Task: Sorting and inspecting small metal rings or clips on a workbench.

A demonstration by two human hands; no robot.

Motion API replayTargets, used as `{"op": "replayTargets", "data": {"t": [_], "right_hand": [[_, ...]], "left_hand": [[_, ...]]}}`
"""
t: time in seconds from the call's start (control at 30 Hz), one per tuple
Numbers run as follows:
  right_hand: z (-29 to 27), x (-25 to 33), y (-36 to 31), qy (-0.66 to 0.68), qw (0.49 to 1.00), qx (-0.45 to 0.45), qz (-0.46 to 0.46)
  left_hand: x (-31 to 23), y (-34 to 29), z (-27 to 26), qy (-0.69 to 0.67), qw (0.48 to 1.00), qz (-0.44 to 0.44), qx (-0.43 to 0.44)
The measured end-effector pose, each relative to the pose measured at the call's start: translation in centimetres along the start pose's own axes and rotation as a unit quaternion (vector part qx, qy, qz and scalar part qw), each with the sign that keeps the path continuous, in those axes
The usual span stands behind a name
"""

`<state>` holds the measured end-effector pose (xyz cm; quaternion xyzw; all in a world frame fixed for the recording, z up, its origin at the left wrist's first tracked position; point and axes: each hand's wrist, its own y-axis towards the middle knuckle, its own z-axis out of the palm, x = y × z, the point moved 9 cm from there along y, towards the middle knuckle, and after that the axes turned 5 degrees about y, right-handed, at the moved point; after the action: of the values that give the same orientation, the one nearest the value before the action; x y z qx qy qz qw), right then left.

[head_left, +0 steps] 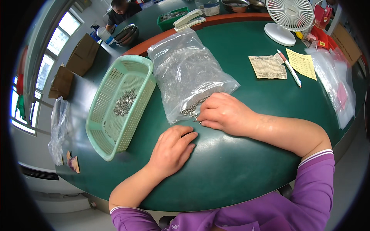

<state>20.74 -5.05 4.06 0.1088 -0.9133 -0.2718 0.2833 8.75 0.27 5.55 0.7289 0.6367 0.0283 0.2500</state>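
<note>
Purple shirt (246, 215), with white-edged sleeves, at the lower edge; beyond it, a green table (216, 177) bearing the remainder.

Left hand (171, 149): palm down on the table, just short of the bag's near corner; fingers loosely curved; whether anything lay beneath them could not be told.

Right hand (225, 113): at the open end of the bag, fingers bent, thumb and fingertips close together in a narrow pinch beside loose pieces; whether a piece was held could not be told.

One clear plastic bag (185, 65), lying flat, mouth toward the person; contents, many small metal pieces (189, 111), heaped near the mouth, with a few on the table just outside it.

One pale green basket (148, 82), oblong, with perforated walls, left of the bag; contents, a loose heap of similar pieces on its floor, with a few strays toward the near end.

One dark green tray (161, 25), at the rear; contents greyish, too small to tell.

Stacked metal bowls (126, 36), rear left; a plastic bottle (104, 35) beside them.

Right side: white fan (291, 15); pen (290, 68) between a brownish slip (268, 67) and a yellow slip (301, 63).
</note>
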Motion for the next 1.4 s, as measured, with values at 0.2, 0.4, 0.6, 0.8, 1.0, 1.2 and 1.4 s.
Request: {"op": "replayTargets", "data": {"t": [0.2,0.4,0.6,0.8,1.0,1.2,1.4], "right_hand": [[0.3,-0.1,0.1,0.026,0.999,-0.015,0.020],[0.4,-0.2,0.3,0.040,0.999,-0.003,0.023],[-0.3,-0.6,-0.1,0.045,0.997,-0.036,0.054],[-0.5,-0.5,-0.2,0.011,0.997,-0.018,0.072],[0.1,-0.5,-0.2,0.034,0.998,-0.001,0.054],[-0.1,-0.4,0.2,0.034,0.997,-0.014,0.068],[0.0,-0.9,0.2,0.036,0.996,0.004,0.079]], "left_hand": [[0.5,0.4,0.5,-0.009,1.000,-0.008,-0.015],[0.6,0.7,0.5,-0.003,1.000,-0.008,-0.019],[0.5,0.7,0.4,0.002,1.000,-0.005,-0.016],[0.8,0.4,0.8,0.009,1.000,-0.013,0.006],[1.0,0.2,1.2,0.009,0.999,-0.029,0.022],[1.2,0.2,1.3,0.008,0.999,-0.035,0.030],[1.1,0.3,1.3,-0.001,0.999,-0.025,0.030]]}}
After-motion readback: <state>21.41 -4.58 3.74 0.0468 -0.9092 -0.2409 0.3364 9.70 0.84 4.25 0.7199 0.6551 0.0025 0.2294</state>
